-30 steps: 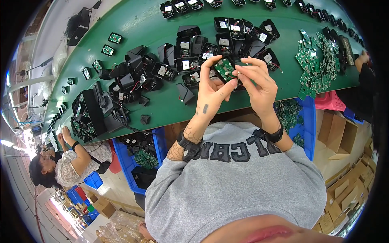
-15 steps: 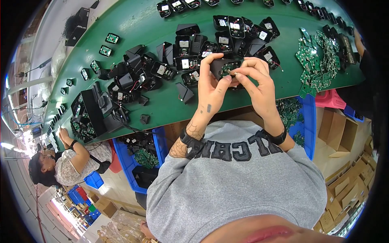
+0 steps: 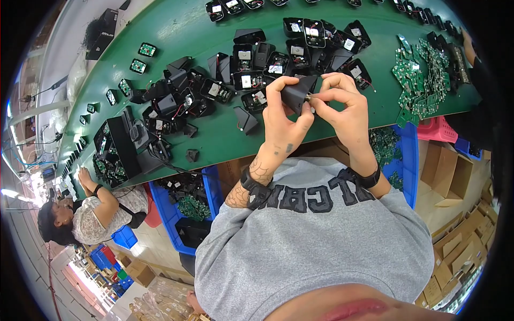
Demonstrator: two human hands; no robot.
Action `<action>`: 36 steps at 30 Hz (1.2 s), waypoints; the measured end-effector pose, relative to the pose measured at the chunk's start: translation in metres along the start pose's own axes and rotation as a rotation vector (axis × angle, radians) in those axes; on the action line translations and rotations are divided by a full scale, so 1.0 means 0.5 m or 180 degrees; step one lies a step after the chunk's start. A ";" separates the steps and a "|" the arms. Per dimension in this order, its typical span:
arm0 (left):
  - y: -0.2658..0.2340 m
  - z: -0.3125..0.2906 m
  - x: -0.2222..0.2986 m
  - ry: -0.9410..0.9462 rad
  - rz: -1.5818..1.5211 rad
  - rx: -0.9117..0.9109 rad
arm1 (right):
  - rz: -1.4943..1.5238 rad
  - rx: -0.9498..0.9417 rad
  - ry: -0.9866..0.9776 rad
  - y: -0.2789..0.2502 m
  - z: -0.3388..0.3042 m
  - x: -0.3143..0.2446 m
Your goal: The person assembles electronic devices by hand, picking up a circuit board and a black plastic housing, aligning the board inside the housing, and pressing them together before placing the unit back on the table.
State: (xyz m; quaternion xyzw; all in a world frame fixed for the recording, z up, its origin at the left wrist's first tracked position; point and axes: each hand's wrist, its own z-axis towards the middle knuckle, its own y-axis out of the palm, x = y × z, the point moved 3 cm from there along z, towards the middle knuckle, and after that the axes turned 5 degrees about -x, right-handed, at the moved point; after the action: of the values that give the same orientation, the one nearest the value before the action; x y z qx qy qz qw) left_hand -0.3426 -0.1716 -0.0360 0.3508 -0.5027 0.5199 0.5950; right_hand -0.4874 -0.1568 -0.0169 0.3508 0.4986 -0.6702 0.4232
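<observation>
My left hand grips a black plastic housing between fingers and thumb, above the near middle of the green table. The housing is tilted, with its smooth outer side showing and its open side facing right. My right hand is closed in a pinch at that open side. Something small and pale shows at its fingertips, too small to name; the circuit board inside is mostly hidden. Just beyond my hands lies a pile of open black housings with white parts and thin wires. One loose black housing lies left of my left wrist.
Loose green circuit boards are heaped on the green table at right. A black box of boards stands at left. Blue bins sit below the near edge. A co-worker sits at far left; another person's arm reaches in at right.
My left hand has turned the housing, so its board side now faces right and its outer side shows. My right hand has shifted slightly right and stays pinched at the housing.
</observation>
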 end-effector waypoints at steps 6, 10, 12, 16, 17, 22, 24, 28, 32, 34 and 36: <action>-0.002 0.001 0.010 0.0042 0.0312 -0.0142 | 0.0494 -0.0267 0.0054 0.001 0.001 0.021; 0.000 -0.001 0.010 -0.0006 0.0312 -0.0119 | 0.0547 -0.0256 -0.0138 0.002 0.002 0.024; 0.002 -0.003 0.006 0.0022 0.0320 -0.0103 | 0.0570 -0.0257 -0.0107 0.003 0.003 0.030; 0.007 -0.003 0.002 -0.0110 0.0261 -0.0134 | 0.0503 -0.0187 -0.0113 0.004 -0.002 0.035; 0.008 -0.004 0.002 -0.0164 0.0210 -0.0121 | 0.0506 -0.0188 -0.0112 0.004 -0.003 0.031; 0.015 -0.012 -0.005 -0.0312 -0.0070 0.0016 | 0.1026 -0.0215 0.0295 0.007 -0.009 0.039; 0.016 -0.012 -0.004 -0.0306 -0.0087 0.0019 | 0.1451 -0.0118 0.0532 0.012 -0.014 0.039; 0.022 -0.012 -0.003 -0.0166 -0.0199 0.0064 | 0.1959 0.0232 0.0904 0.029 -0.033 0.039; 0.021 -0.019 0.003 0.0028 -0.0080 0.0068 | 0.2182 0.0280 0.0872 0.036 -0.031 0.037; 0.016 -0.020 0.005 0.0121 -0.0052 0.0015 | 0.2167 0.0054 0.0934 0.032 -0.027 0.036; 0.013 -0.021 0.009 0.0210 -0.0024 -0.0038 | 0.1949 0.0027 0.0894 0.027 -0.027 0.034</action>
State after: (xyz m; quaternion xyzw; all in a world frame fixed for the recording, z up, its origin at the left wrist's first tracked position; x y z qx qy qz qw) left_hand -0.3468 -0.1592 -0.0352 0.3319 -0.4845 0.5259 0.6153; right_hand -0.4811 -0.1493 -0.0403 0.5750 0.4207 -0.4592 0.5306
